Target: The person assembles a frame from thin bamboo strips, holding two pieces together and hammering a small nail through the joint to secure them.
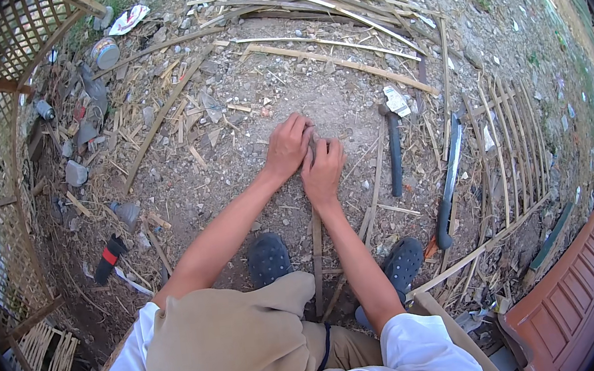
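My left hand (288, 147) and my right hand (324, 171) meet low over the dirt in front of me. Both have their fingers curled in, closed around something small and greyish that the fingers mostly hide. A flat wooden strip (318, 260) lies between my feet and runs up toward my right wrist. Just right of my hands a hammer (395, 152) rests on the ground, its dark head at the far end. Further right lies a machete (451, 177) with a dark handle at the near end.
Loose bamboo and wood strips (342, 67) lie beyond my hands, more of them piled behind. A slatted wooden frame (512, 146) sits at the right, near a brown roof tile panel (573, 293). Lattice panels (1, 190) stand at the left. A black-and-red object (109, 260) lies near my left arm.
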Action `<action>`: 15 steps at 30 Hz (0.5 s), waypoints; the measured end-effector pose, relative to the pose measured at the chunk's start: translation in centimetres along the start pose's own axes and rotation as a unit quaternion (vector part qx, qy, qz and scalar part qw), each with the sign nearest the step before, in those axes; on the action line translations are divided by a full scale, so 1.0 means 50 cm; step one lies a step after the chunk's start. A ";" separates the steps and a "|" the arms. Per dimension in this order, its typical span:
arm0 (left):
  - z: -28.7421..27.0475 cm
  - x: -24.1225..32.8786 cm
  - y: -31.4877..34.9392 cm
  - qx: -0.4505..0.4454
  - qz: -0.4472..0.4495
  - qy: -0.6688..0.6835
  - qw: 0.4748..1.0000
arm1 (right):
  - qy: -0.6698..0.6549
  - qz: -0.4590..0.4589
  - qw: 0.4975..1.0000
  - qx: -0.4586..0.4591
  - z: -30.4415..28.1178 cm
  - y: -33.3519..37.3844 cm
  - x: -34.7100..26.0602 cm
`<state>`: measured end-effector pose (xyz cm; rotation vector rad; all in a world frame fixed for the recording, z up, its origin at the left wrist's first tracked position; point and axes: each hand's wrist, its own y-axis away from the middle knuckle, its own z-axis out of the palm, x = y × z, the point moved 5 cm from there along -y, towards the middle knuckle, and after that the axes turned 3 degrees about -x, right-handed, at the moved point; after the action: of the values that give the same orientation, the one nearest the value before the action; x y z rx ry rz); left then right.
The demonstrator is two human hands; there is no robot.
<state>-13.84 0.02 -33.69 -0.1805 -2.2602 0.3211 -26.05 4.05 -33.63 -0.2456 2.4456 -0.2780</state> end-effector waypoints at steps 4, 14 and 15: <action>-0.002 0.006 -0.003 0.003 0.005 0.006 1.000 | 0.002 0.003 1.000 0.000 0.003 0.000 0.007; 0.003 0.003 0.000 0.009 -0.005 -0.003 1.000 | 0.006 0.009 1.000 -0.017 -0.002 0.000 0.006; 0.005 0.004 -0.002 0.008 -0.004 -0.009 1.000 | 0.002 0.010 1.000 -0.024 -0.005 0.004 0.006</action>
<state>-14.15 -0.05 -33.66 -0.1610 -2.2743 0.3377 -26.45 4.17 -33.68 -0.2424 2.4602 -0.2127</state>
